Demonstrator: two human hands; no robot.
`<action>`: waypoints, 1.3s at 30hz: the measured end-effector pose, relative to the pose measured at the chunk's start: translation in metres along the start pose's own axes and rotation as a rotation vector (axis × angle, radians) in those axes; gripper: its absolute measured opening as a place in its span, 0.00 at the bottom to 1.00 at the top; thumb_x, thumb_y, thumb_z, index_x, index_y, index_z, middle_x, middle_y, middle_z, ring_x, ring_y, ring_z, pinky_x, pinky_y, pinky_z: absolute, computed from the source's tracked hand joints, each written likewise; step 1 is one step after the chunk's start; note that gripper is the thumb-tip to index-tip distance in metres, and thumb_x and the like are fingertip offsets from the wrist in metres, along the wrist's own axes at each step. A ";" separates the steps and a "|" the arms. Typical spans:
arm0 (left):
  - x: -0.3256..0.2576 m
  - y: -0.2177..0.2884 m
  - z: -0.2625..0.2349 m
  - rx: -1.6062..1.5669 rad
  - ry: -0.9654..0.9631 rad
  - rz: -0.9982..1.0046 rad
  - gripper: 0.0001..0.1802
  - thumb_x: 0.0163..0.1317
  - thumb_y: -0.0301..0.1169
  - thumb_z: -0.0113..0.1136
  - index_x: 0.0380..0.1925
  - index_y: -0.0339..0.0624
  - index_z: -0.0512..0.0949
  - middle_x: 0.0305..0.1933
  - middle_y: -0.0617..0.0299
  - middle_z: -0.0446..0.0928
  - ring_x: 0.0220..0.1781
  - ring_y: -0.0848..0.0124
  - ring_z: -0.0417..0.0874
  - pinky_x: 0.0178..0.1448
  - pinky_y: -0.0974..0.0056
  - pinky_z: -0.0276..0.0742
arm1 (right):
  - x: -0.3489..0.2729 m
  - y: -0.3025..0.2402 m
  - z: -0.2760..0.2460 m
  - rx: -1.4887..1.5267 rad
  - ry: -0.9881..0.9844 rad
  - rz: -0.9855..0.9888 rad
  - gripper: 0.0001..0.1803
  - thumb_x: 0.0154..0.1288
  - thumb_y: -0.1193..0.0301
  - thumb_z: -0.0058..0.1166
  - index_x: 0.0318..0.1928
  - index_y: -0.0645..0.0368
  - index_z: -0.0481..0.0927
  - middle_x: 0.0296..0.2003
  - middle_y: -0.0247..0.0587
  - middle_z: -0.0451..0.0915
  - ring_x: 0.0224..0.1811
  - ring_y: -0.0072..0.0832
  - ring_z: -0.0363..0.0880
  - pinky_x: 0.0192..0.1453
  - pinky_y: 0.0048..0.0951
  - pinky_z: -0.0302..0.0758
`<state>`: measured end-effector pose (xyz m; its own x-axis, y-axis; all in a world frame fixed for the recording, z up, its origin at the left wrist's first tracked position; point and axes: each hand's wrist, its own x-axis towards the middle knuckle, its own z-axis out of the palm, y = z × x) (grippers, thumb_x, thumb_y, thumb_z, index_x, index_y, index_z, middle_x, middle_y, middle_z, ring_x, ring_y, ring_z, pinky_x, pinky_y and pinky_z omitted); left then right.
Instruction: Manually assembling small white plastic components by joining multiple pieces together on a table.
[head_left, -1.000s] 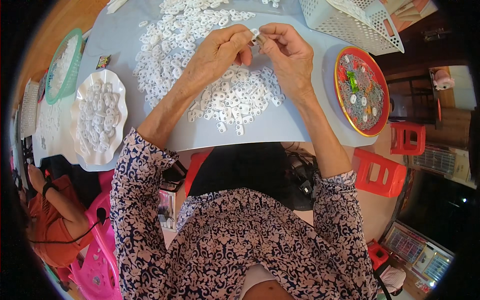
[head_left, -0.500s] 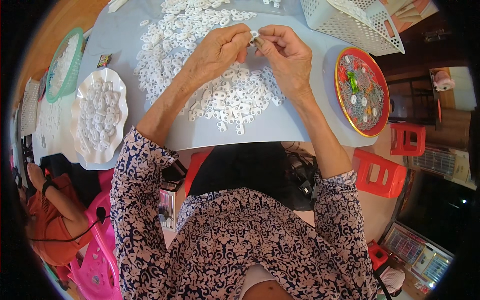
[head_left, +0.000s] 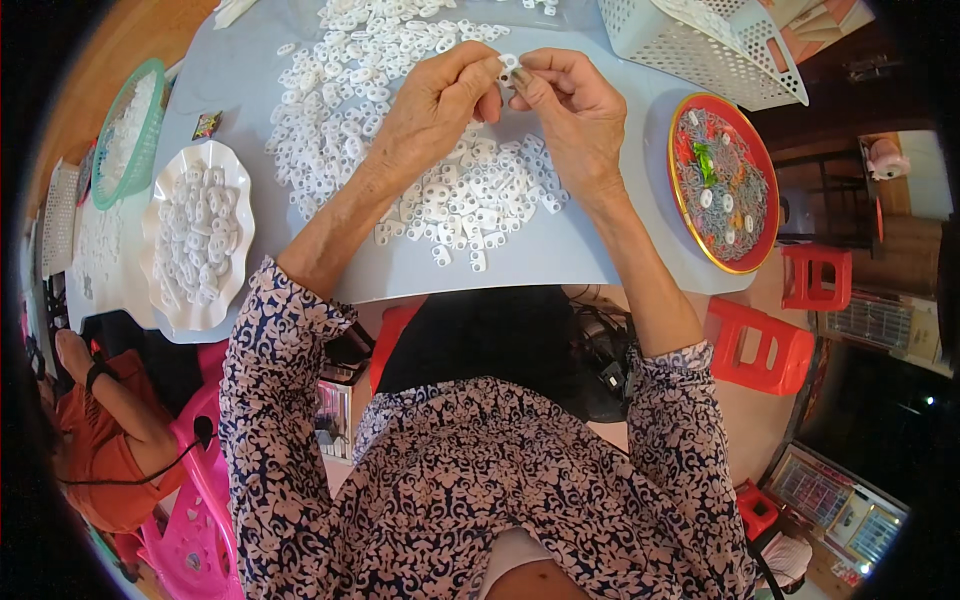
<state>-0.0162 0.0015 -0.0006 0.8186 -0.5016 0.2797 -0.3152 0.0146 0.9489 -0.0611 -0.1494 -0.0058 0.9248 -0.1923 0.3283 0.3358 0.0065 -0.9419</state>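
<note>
Between my fingertips, above the table, is a small white plastic piece with round holes (head_left: 509, 62). My left hand (head_left: 447, 97) is closed, its thumb and forefinger pinching the piece from the left. From the other side, my right hand (head_left: 572, 98) pinches the same piece with thumb and forefinger, the other fingers curled. Whether a smaller part sits in the piece is too fine to tell. Beneath my hands lies a wide heap of similar white pieces (head_left: 470, 205). To the right, a red gold-rimmed tray (head_left: 769, 228) holds grey metal bits, a few white pieces and a green wrapper.
A white scalloped dish (head_left: 240, 170) of white pieces stands left on the grey table (head_left: 400, 277), near a green basket (head_left: 150, 150). A perforated white basket (head_left: 690, 72) is at the far right. Red stools (head_left: 765, 350) stand beyond the table. Another person's arm (head_left: 135, 410) shows at left.
Both hands stay together on the small white piece, with slight finger shifts. My left hand has moved up a little. The heap and trays look the same.
</note>
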 end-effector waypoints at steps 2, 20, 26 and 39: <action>0.000 -0.002 0.001 -0.009 0.016 -0.005 0.14 0.69 0.35 0.43 0.35 0.37 0.75 0.20 0.66 0.72 0.24 0.79 0.68 0.31 0.72 0.66 | 0.000 0.000 0.001 0.006 0.009 0.004 0.09 0.63 0.76 0.55 0.43 0.66 0.76 0.32 0.38 0.81 0.30 0.18 0.79 0.35 0.18 0.76; 0.003 -0.003 -0.009 0.056 -0.101 -0.110 0.15 0.67 0.36 0.44 0.27 0.41 0.76 0.18 0.68 0.70 0.21 0.82 0.68 0.26 0.73 0.63 | 0.001 0.004 -0.006 -0.247 -0.176 -0.134 0.17 0.53 0.79 0.62 0.45 0.61 0.79 0.26 0.29 0.75 0.28 0.16 0.73 0.34 0.19 0.74; 0.000 -0.002 -0.004 -0.003 -0.020 -0.035 0.15 0.67 0.34 0.45 0.26 0.41 0.76 0.18 0.68 0.70 0.22 0.82 0.69 0.27 0.74 0.64 | 0.001 -0.004 -0.003 -0.409 -0.142 -0.274 0.15 0.51 0.77 0.63 0.43 0.59 0.80 0.24 0.31 0.75 0.26 0.18 0.73 0.33 0.19 0.75; -0.003 0.001 0.001 0.093 -0.090 -0.059 0.16 0.70 0.36 0.42 0.28 0.38 0.72 0.19 0.67 0.66 0.24 0.79 0.65 0.29 0.71 0.62 | -0.002 -0.008 -0.004 -0.558 -0.136 -0.296 0.10 0.55 0.74 0.62 0.37 0.62 0.76 0.24 0.39 0.78 0.26 0.25 0.79 0.33 0.24 0.77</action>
<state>-0.0194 0.0025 -0.0010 0.7920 -0.5748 0.2056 -0.3145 -0.0955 0.9444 -0.0667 -0.1532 0.0011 0.8341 0.0189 0.5513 0.4706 -0.5459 -0.6932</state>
